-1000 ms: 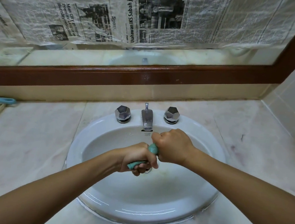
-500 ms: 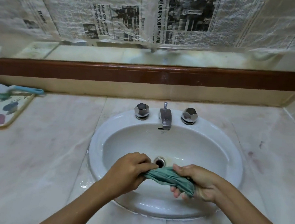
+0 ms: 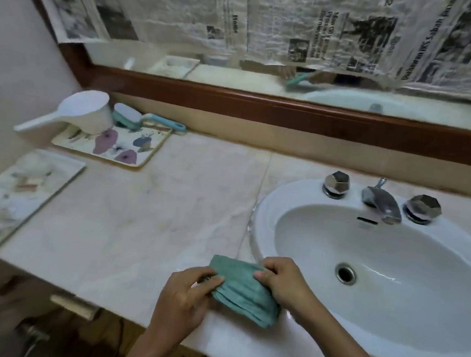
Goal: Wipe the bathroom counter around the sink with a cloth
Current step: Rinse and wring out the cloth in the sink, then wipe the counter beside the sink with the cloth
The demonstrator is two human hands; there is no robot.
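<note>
Two hands (image 3: 184, 299) (image 3: 282, 282), one cloth (image 3: 241, 292), one sink (image 3: 265, 209), two knobs (image 3: 336, 183) (image 3: 422, 209), two trays (image 3: 123, 148) (image 3: 13, 196)

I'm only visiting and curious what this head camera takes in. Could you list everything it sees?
cloth: one, green, folded, counter front by the sink's left rim
counter: one, pale marble, around the sink
sink: one, white, oval, right
faucet: one, silver, sink's back rim
knobs: two, silver, either side of the faucet
drain: one, metal, bowl bottom
floral tray: one, multicoloured, back left
scoop: one, white, on the floral tray
brush: one, teal and white, tray's back edge
second tray: one, pale, blurred, far left
newspaper: several sheets, covering the mirror
mirror frame: one, brown wood
left hand: grips the cloth
right hand: pinches the cloth
</note>
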